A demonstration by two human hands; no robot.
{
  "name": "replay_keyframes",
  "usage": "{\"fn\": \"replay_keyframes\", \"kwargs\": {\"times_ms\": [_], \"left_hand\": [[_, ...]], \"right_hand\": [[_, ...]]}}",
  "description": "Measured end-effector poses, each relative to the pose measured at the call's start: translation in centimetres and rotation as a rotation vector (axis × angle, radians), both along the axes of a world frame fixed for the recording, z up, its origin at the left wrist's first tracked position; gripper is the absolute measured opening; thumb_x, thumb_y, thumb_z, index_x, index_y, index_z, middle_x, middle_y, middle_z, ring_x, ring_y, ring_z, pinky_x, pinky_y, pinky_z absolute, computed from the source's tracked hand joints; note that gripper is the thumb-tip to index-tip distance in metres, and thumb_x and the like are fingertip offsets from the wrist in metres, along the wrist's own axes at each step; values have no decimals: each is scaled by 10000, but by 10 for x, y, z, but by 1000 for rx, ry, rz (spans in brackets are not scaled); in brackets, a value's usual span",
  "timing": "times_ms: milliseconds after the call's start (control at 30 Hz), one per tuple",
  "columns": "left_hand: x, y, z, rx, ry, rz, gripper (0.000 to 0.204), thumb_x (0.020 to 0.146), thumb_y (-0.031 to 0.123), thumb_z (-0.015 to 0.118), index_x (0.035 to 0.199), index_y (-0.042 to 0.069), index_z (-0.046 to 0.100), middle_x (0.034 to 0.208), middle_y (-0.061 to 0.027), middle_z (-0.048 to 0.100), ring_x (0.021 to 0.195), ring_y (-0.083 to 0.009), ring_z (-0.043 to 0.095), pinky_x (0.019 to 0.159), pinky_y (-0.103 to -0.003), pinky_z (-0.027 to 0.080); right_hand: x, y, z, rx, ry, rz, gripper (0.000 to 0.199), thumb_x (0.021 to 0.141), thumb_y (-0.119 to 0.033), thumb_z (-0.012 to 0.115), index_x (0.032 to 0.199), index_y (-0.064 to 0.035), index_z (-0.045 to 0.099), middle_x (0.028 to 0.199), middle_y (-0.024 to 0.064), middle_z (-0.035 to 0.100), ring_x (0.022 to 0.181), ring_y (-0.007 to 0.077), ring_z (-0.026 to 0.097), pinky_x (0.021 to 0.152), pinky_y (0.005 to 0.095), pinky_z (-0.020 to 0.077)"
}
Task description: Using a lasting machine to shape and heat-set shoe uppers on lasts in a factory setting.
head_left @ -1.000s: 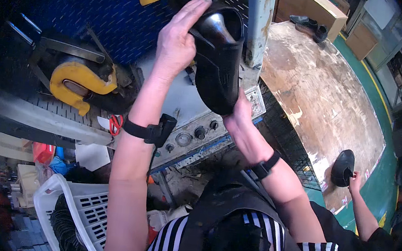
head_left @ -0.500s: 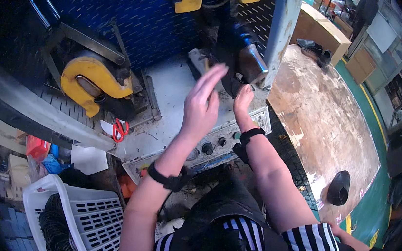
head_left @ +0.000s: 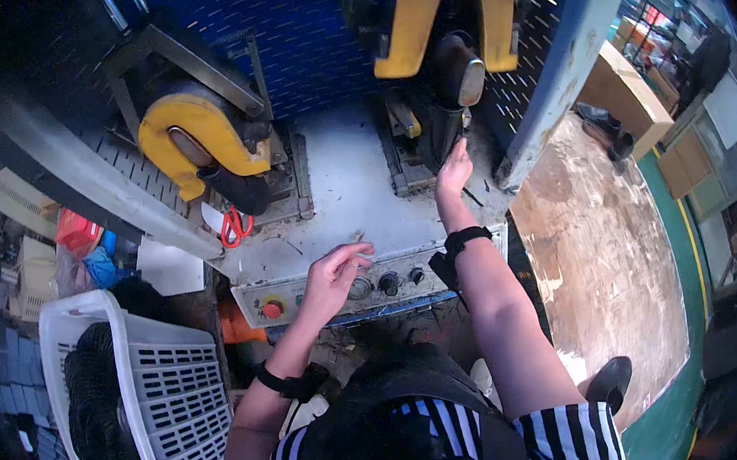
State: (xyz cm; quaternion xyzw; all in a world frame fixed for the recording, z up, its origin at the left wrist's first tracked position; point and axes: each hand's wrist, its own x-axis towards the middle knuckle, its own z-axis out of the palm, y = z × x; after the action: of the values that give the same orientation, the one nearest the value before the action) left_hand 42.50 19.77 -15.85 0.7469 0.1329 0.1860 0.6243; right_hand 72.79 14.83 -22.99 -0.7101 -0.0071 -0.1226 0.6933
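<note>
Overhead, two bare hands at a press machine
Right hand (head_left: 454,165): fingers grasping the dark workpiece (head_left: 440,134), steadying it under the yellow head (head_left: 445,14)
Left hand (head_left: 334,273): released, fingers loose, hovering beside control knobs (head_left: 388,282)

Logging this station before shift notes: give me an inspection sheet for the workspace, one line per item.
Surface: grey machine table, scuffed, small debris on it.
Job's things: black part seated under the yellow-guarded press head; control panel with red button and knobs.
Clutter: red scissors, white basket, second yellow-guarded unit.
Hands: right hand touches the black part; left hand hovers at the panel knobs, holding nothing.
Cables: nothing seen.
Surroundings: worn floor, cardboard boxes, blue perforated panel.
</note>
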Motion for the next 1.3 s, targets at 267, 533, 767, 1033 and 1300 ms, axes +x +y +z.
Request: {"fn": "replay_keyframes", "kwargs": {"times_ms": [267,533,767,1033,1300], "left_hand": [[-27,4,14,36,125,40,256,914,29,462,1144,16,572,962,-61,642,868,-114,605,765,-241,462],[-45,17,51,167,23,143,234,926,74,487,1131,-1,572,897,-58,645,846,-103,598,763,-239,468],[-73,76,88,241,-120,521,204,906,92,522,1090,37,587,755,-38,635,698,-91,600,645,-258,483],[-52,127,124,780,-162,790,205,837,159,602,1030,113,548,646,-51,595,575,-216,599,542,-353,462],[-91,103,126,1222,-178,417,145,801,165,615,823,80,499,674,-98,591,637,-302,592,536,-400,448]], "right_hand": [[-3,-2,-6,-27,51,23,543,968,-379,372,855,105,589,655,178,569,625,235,453,649,379,411],[10,-27,-14,562,419,331,514,913,-427,488,1117,41,545,999,97,618,820,214,598,800,328,460],[-58,-113,-16,407,543,619,338,921,-335,457,1153,-89,470,1053,115,577,863,232,598,694,308,496],[-183,-162,-13,302,720,636,270,909,-294,480,1056,-76,540,897,44,596,786,193,618,627,259,485],[-240,-170,21,269,607,682,240,907,-263,533,1038,-63,554,875,43,598,762,146,616,646,244,497]]}}
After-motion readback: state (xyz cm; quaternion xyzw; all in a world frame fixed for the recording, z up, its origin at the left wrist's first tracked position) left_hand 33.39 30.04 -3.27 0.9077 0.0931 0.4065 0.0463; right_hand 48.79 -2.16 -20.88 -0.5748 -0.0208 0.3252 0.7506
